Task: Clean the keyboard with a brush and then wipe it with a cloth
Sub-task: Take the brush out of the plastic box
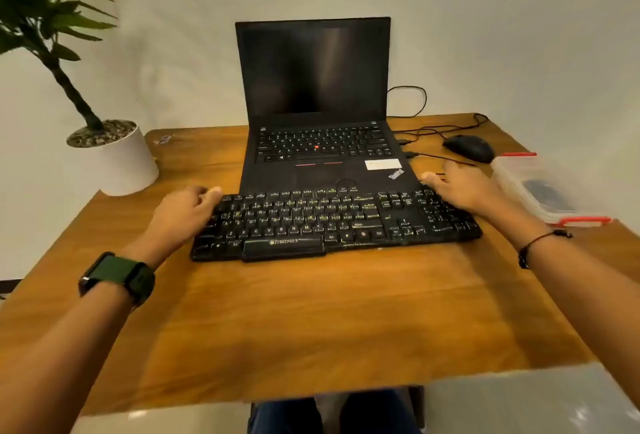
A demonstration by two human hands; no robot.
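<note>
A black external keyboard (332, 222) lies across the wooden desk, its back edge overlapping the front of an open laptop. My left hand (183, 210) is at the keyboard's left end, fingers curled around its back left corner. My right hand (457, 188) is over the keyboard's right end, fingers spread and fairly straight, touching the number pad area. No brush or cloth is visible loose on the desk.
The black laptop (318, 115) stands behind the keyboard with its screen dark. A black mouse (469, 148) and cables lie at the back right. A clear plastic box with red clips (543, 188) holds something dark, on the right. A potted plant (117, 156) stands back left.
</note>
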